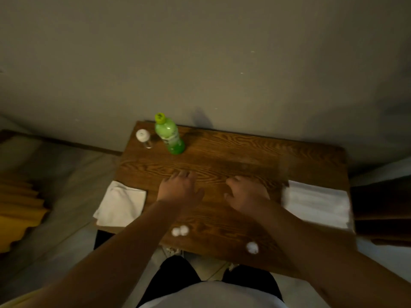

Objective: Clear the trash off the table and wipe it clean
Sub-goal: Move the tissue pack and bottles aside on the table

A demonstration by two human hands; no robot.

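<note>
A small wooden table (233, 152) stands against a grey wall. My left hand (179, 187) and my right hand (245, 193) rest palm down on its middle, fingers apart, holding nothing. Near the front edge lie crumpled white paper balls: a pair (180, 230) between my forearms and a single one (252, 247) to the right. A folded white cloth (121, 204) lies at the left edge, overhanging the corner. A larger white cloth (317, 203) lies at the right edge. A green bottle (170, 135) stands at the back left, with a small clear white-capped bottle (143, 138) beside it.
The wall rises directly behind the table. Yellow fabric (20, 210) lies at the far left on a pale surface. Dark wooden furniture (382, 207) stands close to the table's right side. My dark trousers and pale floor tiles show below the front edge.
</note>
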